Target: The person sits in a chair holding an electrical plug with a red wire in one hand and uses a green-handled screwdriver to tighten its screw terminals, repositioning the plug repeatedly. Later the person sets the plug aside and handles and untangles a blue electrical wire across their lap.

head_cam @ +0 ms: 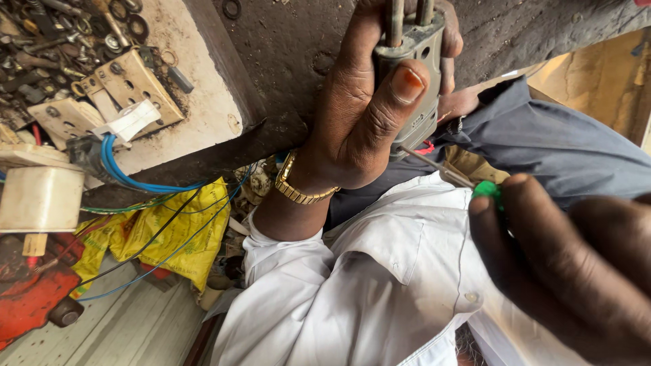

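Head camera view is showing the left hand [369,112] clenching a grey plastic electrical plug with metal prongs [410,74] at top centre, thumb pressing across its face. The right hand [569,264] is gripping a thin metal screwdriver with a green handle [468,179], whose tip is meeting the plug's lower edge. A gold metal watch band [298,186] is circling the left wrist. Blue insulated wires [129,173] are trailing over the worn workbench [203,102] at left.

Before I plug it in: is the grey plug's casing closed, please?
Cannot tell: the left hand covers the grey plug; screwdriver tip at its base.
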The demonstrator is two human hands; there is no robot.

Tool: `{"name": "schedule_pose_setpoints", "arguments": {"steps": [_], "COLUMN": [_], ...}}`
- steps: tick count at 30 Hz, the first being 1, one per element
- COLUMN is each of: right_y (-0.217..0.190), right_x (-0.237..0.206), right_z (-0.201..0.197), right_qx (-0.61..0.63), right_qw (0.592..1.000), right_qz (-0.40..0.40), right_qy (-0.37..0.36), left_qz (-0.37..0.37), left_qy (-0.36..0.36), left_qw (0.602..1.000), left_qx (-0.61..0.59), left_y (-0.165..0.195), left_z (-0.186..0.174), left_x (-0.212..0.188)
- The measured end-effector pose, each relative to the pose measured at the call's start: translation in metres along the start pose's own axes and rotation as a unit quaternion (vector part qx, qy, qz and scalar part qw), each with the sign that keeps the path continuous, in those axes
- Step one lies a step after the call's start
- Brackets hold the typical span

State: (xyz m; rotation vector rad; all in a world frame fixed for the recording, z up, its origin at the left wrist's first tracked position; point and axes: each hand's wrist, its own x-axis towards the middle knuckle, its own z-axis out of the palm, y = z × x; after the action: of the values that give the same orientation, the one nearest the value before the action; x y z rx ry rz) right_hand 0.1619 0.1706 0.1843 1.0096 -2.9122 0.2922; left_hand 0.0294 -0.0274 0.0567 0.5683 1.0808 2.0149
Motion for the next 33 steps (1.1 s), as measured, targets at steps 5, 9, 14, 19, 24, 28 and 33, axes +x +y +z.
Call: {"name": "schedule_pose_setpoints", "arguments": {"steps": [5, 9, 14, 19, 24, 28, 33], "right_y": [0.001, 0.000, 0.007, 0.004, 0.002, 0.000, -0.002], "right_x": [-0.008, -0.010, -0.012, -0.011, -0.006, -0.002, 0.006], "right_z": [0.005, 0.013, 0.013, 0.013, 0.012, 0.008, 0.008], "right_qx": [-0.063, -0.124, -0.166, -0.141, -0.093, -0.049, 0.018], "right_qw": [0.996, 0.983, 0.975, 0.981, 0.991, 0.995, 0.998], "right_qz": [-0.062, -0.128, -0.146, -0.132, -0.098, -0.056, 0.009], "right_qy": [-0.016, -0.030, -0.020, -0.032, -0.027, -0.061, -0.055], "left_qz": [0.007, 0.009, 0.013, 0.014, 0.016, 0.022, 0.032], "left_qy": [-0.010, -0.014, -0.016, -0.014, -0.012, -0.009, -0.005], "left_qw": [1.000, 1.000, 1.000, 1.000, 1.000, 1.000, 0.999], "left_qx": [0.010, 0.014, 0.014, 0.015, 0.013, 0.016, 0.027], "left_y": [-0.003, -0.004, -0.005, -0.006, -0.007, -0.009, -0.011], "left_z": [-0.001, -0.001, 0.001, 0.001, 0.001, 0.001, 0.000], "left_x": [0.000, 0.001, -0.001, -0.003, -0.005, -0.007, -0.008]}}
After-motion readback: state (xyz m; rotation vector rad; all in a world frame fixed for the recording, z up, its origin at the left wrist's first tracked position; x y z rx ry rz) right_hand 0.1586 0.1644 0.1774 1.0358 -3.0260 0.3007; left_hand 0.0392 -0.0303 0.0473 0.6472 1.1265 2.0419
